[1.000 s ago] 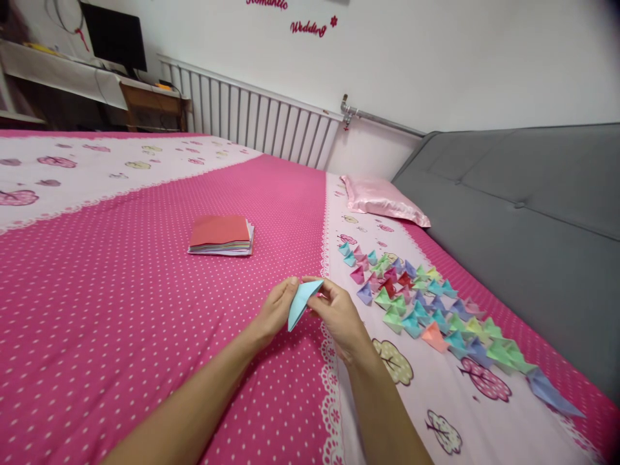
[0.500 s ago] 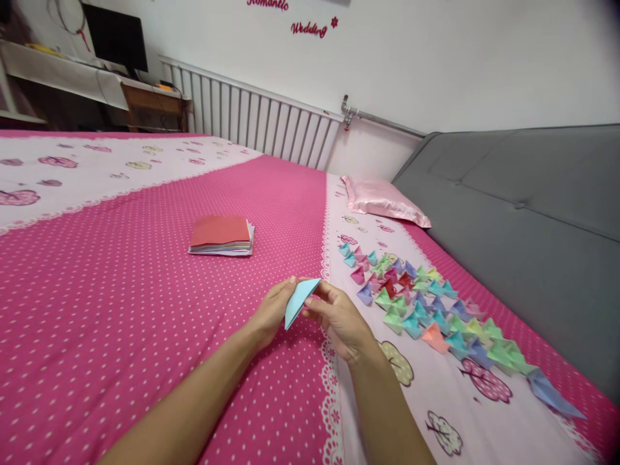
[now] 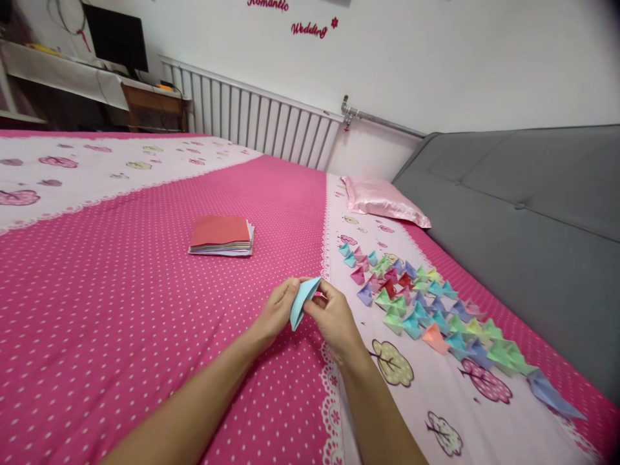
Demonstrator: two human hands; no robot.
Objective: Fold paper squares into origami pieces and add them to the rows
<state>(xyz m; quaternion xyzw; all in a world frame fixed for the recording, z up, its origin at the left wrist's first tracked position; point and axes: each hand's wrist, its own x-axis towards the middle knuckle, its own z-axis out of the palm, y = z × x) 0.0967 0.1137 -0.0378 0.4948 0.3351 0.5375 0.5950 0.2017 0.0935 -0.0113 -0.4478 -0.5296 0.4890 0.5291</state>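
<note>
Paper [image 3: 304, 302] in light blue, folded into a slim, pointed shape, is held in the air between two bare hands in the head view, low at the middle, above the bed [image 3: 145, 310]. It tilts, with one tip up toward the right and the other down toward the left. The left hand [image 3: 278, 311] has its grip pinching the paper at the left edge, thumb on the near face. The right hand [image 3: 336, 316] has its grip pinching the right edge, thumb and fingers close together near the upper tip. Beyond the hands, on the pink dotted cover, lies a stack of coloured sheets [image 3: 220, 231] with a red one on top, its edges slightly uneven. To the right, on a pale printed band of the cover, small folded paper boats [image 3: 411, 325] stand crowded together in green, blue, purple, pink, red, yellow and coral, with a longer purple piece [image 3: 552, 392] at the near end. Farther back rest a pink satin pillow [image 3: 385, 201] and, along the right, a grey padded headboard [image 3: 523, 187]. A white radiator [image 3: 256, 110] lines the wall; at far left, a monitor [image 3: 116, 40] stands on a cloth-covered surface [image 3: 62, 70].
</note>
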